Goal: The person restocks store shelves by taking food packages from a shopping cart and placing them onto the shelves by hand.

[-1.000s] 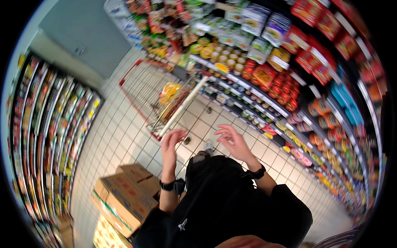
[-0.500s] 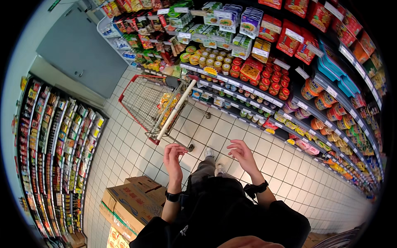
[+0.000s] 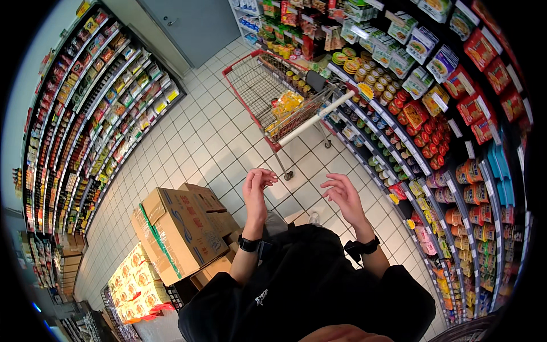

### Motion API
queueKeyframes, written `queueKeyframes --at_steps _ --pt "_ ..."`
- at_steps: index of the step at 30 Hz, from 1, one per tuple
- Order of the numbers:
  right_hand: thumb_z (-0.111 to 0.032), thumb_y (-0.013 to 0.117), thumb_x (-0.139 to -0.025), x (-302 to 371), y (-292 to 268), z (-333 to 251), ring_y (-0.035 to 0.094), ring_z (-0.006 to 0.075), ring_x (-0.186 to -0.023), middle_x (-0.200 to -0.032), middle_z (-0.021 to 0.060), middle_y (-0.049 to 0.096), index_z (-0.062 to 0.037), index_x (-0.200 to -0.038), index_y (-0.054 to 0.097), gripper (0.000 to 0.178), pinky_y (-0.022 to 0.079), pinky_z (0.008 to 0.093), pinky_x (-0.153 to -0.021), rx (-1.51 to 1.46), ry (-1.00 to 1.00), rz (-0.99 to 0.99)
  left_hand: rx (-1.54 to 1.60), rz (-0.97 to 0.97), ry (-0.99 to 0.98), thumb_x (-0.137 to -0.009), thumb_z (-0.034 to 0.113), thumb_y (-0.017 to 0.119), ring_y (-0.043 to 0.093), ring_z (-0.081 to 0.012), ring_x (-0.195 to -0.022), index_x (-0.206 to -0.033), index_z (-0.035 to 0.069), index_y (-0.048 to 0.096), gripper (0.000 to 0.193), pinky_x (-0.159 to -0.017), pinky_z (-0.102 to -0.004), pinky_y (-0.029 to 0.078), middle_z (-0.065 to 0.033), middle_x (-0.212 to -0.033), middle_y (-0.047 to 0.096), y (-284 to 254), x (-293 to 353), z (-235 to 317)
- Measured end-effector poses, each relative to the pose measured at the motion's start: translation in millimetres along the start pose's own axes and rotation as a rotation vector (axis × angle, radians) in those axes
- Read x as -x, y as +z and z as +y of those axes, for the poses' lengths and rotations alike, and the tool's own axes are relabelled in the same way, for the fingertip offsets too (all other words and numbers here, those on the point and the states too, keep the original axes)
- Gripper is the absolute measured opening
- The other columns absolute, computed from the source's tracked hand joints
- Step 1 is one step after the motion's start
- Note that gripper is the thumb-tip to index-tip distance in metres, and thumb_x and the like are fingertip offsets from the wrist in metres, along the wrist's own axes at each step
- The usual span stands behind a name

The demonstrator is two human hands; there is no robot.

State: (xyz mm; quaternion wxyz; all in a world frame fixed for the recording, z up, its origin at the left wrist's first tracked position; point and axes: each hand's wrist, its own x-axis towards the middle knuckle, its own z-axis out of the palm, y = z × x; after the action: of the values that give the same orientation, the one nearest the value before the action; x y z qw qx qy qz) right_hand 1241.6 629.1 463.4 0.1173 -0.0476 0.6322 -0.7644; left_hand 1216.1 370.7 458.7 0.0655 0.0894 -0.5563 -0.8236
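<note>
Both of my hands hang in the air in front of my body, with nothing in them. My left hand [image 3: 258, 188] has its fingers loosely curled and apart. My right hand [image 3: 343, 195] is held with its fingers stretched toward the left one. Just beyond them stands a shopping cart [image 3: 310, 122] with a pale handle bar and red trim, touched by neither hand. Inside its wire basket lies a yellow-orange package [image 3: 288, 104]. Dark bands circle both my wrists.
Stacked cardboard boxes [image 3: 185, 231] stand close on my left, beside yellow-white packages [image 3: 135, 288]. A packed shelf [image 3: 97, 114] curves along the far left. Shelves of jars [image 3: 379, 85] and cup noodles [image 3: 470, 182] line the right. A grey door [image 3: 194, 28] is at the back.
My view has turned left, so the cart and right shelves sit further right and more of the boxes and left shelf shows. My hands stay raised and apart.
</note>
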Motion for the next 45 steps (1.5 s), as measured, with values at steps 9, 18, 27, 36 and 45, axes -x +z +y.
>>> queueKeyframes --at_steps 9,18,27,36,45 --pt "-0.008 0.056 -0.096 -117.0 161.4 13.9 0.062 0.0132 -0.096 -0.112 0.0089 0.063 -0.0050 -0.132 0.046 0.037 0.048 0.0252 -0.081 0.044 0.053 -0.210 0.002 0.108 0.039 -0.103 0.020 0.048 0.057 -0.0150 -0.078 -0.070 0.001 0.052 0.038 -0.076 -0.0284 0.044 -0.0095 -0.088 0.064 -150.1 -56.6 62.8" --pt "-0.009 0.056 -0.096 -204.0 270.3 30.0 0.063 0.0130 -0.090 -0.109 0.0094 0.064 -0.0026 -0.129 0.048 0.035 0.050 0.0263 -0.080 0.094 0.080 -0.257 -0.002 0.187 0.023 -0.103 0.027 0.044 0.059 -0.0155 -0.081 -0.073 0.002 0.056 0.041 -0.077 -0.0283 0.045 -0.0103 -0.089 0.065 -263.4 -116.1 106.6" --pt "-0.010 0.052 -0.098 -292.7 260.1 59.5 0.062 0.0099 -0.086 -0.105 0.0073 0.067 -0.0048 -0.124 0.051 0.027 0.047 0.0240 -0.073 -0.019 0.151 -0.032 -0.201 -0.023 -0.218 -0.101 0.023 0.048 0.062 -0.0156 -0.091 -0.094 0.003 0.061 0.025 -0.081 -0.0281 0.044 -0.0089 -0.103 0.068 -262.5 -216.4 108.6" --pt "-0.012 0.050 -0.098 -399.5 209.4 76.8 0.063 0.0154 -0.085 -0.105 0.0103 0.068 -0.0043 -0.120 0.051 0.024 0.048 0.0275 -0.074 -0.169 0.234 0.240 -0.393 -0.266 -0.289 -0.100 0.026 0.049 0.063 -0.0163 -0.095 -0.099 0.005 0.062 0.025 -0.082 -0.0284 0.044 -0.0076 -0.109 0.067 -211.6 -343.8 87.1" --pt "-0.014 0.051 -0.098 -443.4 153.5 99.6 0.064 0.0148 -0.092 -0.112 0.0095 0.066 -0.0068 -0.122 0.051 0.025 0.048 0.0271 -0.078 -0.380 0.299 0.472 -0.527 -0.574 -0.399 -0.099 0.028 0.049 0.063 -0.0153 -0.096 -0.103 0.006 0.062 0.025 -0.083 -0.0296 0.044 -0.0048 -0.109 0.067 -135.4 -474.9 24.2"
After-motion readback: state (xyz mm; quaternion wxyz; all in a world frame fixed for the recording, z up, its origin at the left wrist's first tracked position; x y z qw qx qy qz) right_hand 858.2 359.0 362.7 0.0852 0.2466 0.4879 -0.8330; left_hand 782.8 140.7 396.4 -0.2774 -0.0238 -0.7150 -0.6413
